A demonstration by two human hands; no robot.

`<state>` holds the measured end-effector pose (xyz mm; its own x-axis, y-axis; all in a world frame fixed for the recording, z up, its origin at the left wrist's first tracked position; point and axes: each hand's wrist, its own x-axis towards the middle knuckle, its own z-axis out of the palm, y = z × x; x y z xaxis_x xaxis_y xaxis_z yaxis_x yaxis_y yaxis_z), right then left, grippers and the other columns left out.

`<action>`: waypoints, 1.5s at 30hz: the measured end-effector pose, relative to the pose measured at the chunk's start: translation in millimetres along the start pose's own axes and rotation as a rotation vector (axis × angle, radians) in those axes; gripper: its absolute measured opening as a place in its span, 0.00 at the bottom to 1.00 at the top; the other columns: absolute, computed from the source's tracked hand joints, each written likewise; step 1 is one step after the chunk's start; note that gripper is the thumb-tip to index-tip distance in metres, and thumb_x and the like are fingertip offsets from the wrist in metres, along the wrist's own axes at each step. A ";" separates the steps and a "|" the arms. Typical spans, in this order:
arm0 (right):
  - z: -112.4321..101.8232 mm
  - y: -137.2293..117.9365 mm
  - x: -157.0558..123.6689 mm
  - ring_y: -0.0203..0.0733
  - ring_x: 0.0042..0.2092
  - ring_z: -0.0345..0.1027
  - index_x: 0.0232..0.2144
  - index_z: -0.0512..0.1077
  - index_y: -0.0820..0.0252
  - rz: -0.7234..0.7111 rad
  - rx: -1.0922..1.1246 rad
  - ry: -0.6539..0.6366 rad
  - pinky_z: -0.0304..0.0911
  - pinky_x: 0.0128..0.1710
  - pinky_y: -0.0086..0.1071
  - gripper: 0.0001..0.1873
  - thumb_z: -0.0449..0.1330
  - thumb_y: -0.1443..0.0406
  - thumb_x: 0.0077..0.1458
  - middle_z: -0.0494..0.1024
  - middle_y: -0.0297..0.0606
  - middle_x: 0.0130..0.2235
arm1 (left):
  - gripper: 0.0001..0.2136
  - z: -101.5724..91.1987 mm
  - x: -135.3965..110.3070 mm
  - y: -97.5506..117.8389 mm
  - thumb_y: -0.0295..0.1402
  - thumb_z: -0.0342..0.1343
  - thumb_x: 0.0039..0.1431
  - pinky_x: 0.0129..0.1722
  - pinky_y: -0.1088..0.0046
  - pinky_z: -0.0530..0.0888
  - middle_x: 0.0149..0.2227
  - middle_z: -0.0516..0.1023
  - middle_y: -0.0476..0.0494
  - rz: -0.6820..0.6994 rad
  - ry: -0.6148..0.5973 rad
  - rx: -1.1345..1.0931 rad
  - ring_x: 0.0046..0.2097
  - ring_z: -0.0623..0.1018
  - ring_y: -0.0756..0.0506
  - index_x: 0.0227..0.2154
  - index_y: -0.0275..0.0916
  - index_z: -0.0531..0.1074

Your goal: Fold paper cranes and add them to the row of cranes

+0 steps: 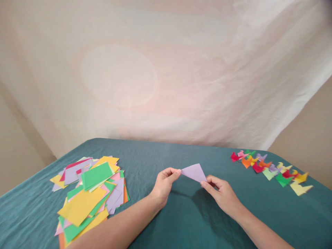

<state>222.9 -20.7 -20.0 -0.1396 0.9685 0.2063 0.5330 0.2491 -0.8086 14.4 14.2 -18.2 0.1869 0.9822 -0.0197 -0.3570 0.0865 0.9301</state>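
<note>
Lower centre of frame: clamping folded lilac paper (194,173) at left tip in fingers of left hand (164,185), at lower-right corner in fingers of right hand (221,194).

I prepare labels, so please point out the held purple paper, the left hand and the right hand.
Purple paper (195,173), head view: middle of its visible side.
Left hand (164,184), head view: middle of the hand.
Right hand (221,194), head view: middle of the hand.

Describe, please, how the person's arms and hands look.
The left hand and right hand wear no gloves. The left forearm and right forearm are bare, with no sleeve, watch or bracelet in view; no ring shows on the fingers.
</note>
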 end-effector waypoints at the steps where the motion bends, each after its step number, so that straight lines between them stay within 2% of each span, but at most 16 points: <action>1: 0.1 0.2 -0.1 0.36 0.28 0.57 0.23 0.65 0.60 0.002 0.002 -0.001 0.53 0.29 0.28 0.18 0.50 0.54 0.57 0.63 0.31 0.24 | 0.12 -0.1 0.2 0.2 0.39 0.62 0.47 0.30 0.78 0.59 0.21 0.67 0.52 0.002 0.007 0.001 0.26 0.64 0.53 0.21 0.34 0.70; 11: 1.5 4.6 1.7 0.40 0.32 0.64 0.29 0.72 0.60 0.011 0.062 -0.030 0.56 0.33 0.29 0.18 0.50 0.55 0.58 0.72 0.35 0.29 | 0.13 -0.9 1.3 -0.8 0.40 0.61 0.48 0.28 0.79 0.58 0.21 0.65 0.53 0.013 0.020 0.046 0.25 0.61 0.54 0.22 0.34 0.70; 19: 1.5 7.3 2.0 0.36 0.27 0.60 0.24 0.71 0.61 0.052 0.051 0.034 0.53 0.27 0.27 0.17 0.53 0.55 0.55 0.69 0.32 0.23 | 0.13 -4.5 3.9 -2.2 0.42 0.60 0.50 0.28 0.79 0.59 0.22 0.65 0.53 0.057 0.036 0.147 0.25 0.61 0.54 0.25 0.34 0.70; 31: 0.7 10.9 3.2 0.36 0.27 0.60 0.22 0.69 0.61 0.051 0.036 0.026 0.54 0.29 0.29 0.18 0.53 0.54 0.55 0.70 0.33 0.23 | 0.17 -7.7 7.5 -5.5 0.47 0.54 0.53 0.30 0.77 0.62 0.26 0.69 0.49 0.087 0.063 0.264 0.28 0.66 0.51 0.26 0.35 0.70; 34: 0.8 9.7 2.3 0.36 0.26 0.60 0.22 0.68 0.61 0.048 0.041 0.027 0.54 0.28 0.28 0.18 0.53 0.54 0.55 0.69 0.32 0.23 | 0.16 -9.1 9.0 -3.6 0.45 0.55 0.53 0.33 0.75 0.65 0.31 0.71 0.46 0.152 0.088 0.319 0.33 0.70 0.49 0.35 0.35 0.71; 36: 1.3 7.5 1.0 0.35 0.26 0.59 0.22 0.67 0.61 0.044 0.042 0.024 0.54 0.28 0.28 0.18 0.52 0.54 0.55 0.68 0.32 0.23 | 0.17 -9.7 8.7 -2.1 0.41 0.58 0.51 0.38 0.72 0.67 0.37 0.72 0.44 0.243 0.088 0.439 0.39 0.71 0.46 0.42 0.38 0.69; 40: 2.8 1.2 -2.2 0.35 0.27 0.59 0.23 0.67 0.60 0.010 0.017 0.034 0.54 0.28 0.28 0.17 0.52 0.55 0.56 0.67 0.31 0.23 | 0.21 -8.4 3.7 -0.8 0.31 0.62 0.46 0.43 0.68 0.67 0.46 0.69 0.44 0.443 -0.020 0.766 0.48 0.69 0.43 0.46 0.44 0.68; 42: 3.8 -1.7 -3.4 0.36 0.27 0.59 0.22 0.67 0.60 -0.007 0.002 0.041 0.54 0.28 0.28 0.17 0.52 0.56 0.56 0.67 0.31 0.24 | 0.22 -6.9 0.7 -1.6 0.30 0.61 0.47 0.43 0.68 0.68 0.48 0.67 0.43 0.476 -0.061 0.809 0.49 0.69 0.43 0.48 0.44 0.67; 45: 5.1 -4.7 -4.5 0.36 0.27 0.60 0.22 0.67 0.60 -0.022 -0.012 0.044 0.55 0.28 0.28 0.17 0.52 0.56 0.56 0.67 0.32 0.23 | 0.23 -5.3 -0.9 -3.4 0.31 0.60 0.49 0.44 0.68 0.68 0.49 0.67 0.41 0.441 -0.063 0.782 0.49 0.69 0.43 0.50 0.43 0.65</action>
<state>216.8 -26.2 -19.8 -0.1150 0.9618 0.2486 0.5405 0.2706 -0.7966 10.6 13.9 -23.3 0.2386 0.8861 0.3973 0.3122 -0.4574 0.8327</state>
